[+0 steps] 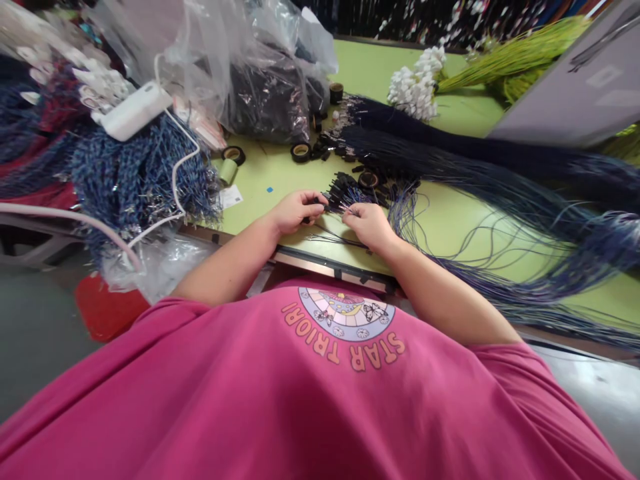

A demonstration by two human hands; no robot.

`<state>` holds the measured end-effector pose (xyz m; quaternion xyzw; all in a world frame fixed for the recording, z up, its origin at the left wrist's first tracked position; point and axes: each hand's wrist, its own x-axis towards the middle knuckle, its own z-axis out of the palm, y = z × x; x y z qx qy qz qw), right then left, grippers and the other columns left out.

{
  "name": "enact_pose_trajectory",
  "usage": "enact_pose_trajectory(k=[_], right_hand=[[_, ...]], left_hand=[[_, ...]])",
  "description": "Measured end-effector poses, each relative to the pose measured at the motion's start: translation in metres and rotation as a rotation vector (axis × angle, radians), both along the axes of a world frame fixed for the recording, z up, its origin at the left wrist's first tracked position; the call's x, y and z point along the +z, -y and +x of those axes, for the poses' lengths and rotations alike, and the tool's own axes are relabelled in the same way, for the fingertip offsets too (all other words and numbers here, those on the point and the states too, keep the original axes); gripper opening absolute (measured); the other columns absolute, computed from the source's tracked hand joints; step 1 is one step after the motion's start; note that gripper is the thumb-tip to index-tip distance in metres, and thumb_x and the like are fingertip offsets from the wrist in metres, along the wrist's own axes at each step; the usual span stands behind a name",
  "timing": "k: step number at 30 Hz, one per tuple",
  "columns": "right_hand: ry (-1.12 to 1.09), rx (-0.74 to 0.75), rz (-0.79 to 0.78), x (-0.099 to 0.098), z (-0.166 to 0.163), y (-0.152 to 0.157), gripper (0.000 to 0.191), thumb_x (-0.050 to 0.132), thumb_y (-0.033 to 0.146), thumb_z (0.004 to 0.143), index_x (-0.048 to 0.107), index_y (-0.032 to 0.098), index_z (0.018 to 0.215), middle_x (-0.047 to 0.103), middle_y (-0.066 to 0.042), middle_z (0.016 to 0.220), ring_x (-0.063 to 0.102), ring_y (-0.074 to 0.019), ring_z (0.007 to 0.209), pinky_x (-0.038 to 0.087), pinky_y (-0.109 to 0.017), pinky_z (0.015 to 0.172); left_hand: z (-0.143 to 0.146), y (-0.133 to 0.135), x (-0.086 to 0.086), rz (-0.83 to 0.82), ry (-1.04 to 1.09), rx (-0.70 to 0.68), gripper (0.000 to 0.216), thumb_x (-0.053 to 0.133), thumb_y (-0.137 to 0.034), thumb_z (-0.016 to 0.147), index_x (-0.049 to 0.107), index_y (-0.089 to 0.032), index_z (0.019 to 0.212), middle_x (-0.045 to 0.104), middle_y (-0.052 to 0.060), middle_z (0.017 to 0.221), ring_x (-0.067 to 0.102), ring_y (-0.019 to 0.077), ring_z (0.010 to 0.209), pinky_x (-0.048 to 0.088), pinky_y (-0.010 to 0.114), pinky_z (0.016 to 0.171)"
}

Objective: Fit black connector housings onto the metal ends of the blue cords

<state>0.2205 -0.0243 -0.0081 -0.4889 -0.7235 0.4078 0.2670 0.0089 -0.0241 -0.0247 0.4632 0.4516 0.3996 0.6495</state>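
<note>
Near the front edge of a green table (270,173), my left hand (295,212) is closed in a pinch on a small black connector (315,201). Just to its right, my right hand (369,225) pinches thin wires (353,213) between thumb and fingertips. The two hands are a short distance apart. Right behind them lies a pile of black connectors (345,188) with dark blue and violet wires (406,207) running off to the right. A few loose dark wires (330,237) lie on the table below my hands.
Rolls of black tape (301,153) lie behind my hands. Long bundles of dark wire (450,150) cover the right side. At left are twisted blue wires (135,167), a white device (136,112) with a cable, and plastic bags (265,87). Yellow-green wires (520,57) lie far right.
</note>
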Motion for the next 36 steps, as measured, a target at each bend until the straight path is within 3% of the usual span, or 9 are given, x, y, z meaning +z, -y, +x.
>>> enact_pose_trajectory(k=[10, 13, 20, 30, 36], right_hand=[[-0.008, -0.048, -0.039, 0.001, -0.002, 0.000, 0.018, 0.055, 0.032, 0.073, 0.058, 0.017, 0.063, 0.045, 0.004, 0.055, 0.039, -0.0106, 0.056, 0.029, -0.027, 0.057], [0.014, -0.029, -0.040, 0.000, -0.003, -0.001, 0.018, 0.055, 0.032, 0.074, 0.059, 0.017, 0.065, 0.049, 0.003, 0.057, 0.042, -0.0114, 0.058, 0.031, -0.027, 0.059], [0.013, 0.007, -0.055, 0.000, -0.006, 0.002, 0.022, 0.055, 0.035, 0.076, 0.061, 0.016, 0.067, 0.050, 0.003, 0.058, 0.043, -0.0112, 0.060, 0.032, -0.027, 0.060], [0.005, 0.032, -0.128, 0.003, -0.003, 0.000, 0.022, 0.056, 0.035, 0.076, 0.061, 0.016, 0.068, 0.045, 0.004, 0.056, 0.037, -0.0094, 0.056, 0.028, -0.026, 0.056], [-0.019, 0.027, -0.183, 0.003, -0.002, 0.003, 0.020, 0.059, 0.035, 0.076, 0.060, 0.016, 0.068, 0.040, 0.006, 0.051, 0.032, -0.0082, 0.051, 0.024, -0.027, 0.053]], left_hand=[[0.000, 0.002, 0.004, 0.027, -0.065, 0.021, 0.030, 0.076, -0.021, 0.062, 0.059, -0.015, 0.087, 0.054, -0.006, 0.055, 0.045, 0.0055, 0.041, 0.029, 0.020, 0.042], [0.000, 0.003, 0.004, 0.050, -0.102, 0.009, 0.029, 0.074, -0.022, 0.064, 0.061, -0.015, 0.089, 0.053, -0.006, 0.052, 0.045, 0.0063, 0.042, 0.030, 0.020, 0.043], [0.006, 0.007, 0.001, 0.141, -0.331, -0.010, 0.026, 0.074, -0.026, 0.068, 0.067, -0.014, 0.090, 0.057, -0.005, 0.057, 0.045, 0.0054, 0.047, 0.036, 0.019, 0.048], [0.011, 0.006, 0.005, 0.120, -0.333, -0.008, 0.027, 0.072, -0.029, 0.070, 0.069, -0.013, 0.092, 0.056, -0.005, 0.058, 0.044, 0.0051, 0.048, 0.035, 0.019, 0.050], [0.012, 0.007, 0.002, 0.205, -0.368, -0.041, 0.030, 0.075, -0.029, 0.067, 0.070, -0.011, 0.090, 0.068, 0.001, 0.077, 0.053, 0.0072, 0.063, 0.041, 0.022, 0.062]])
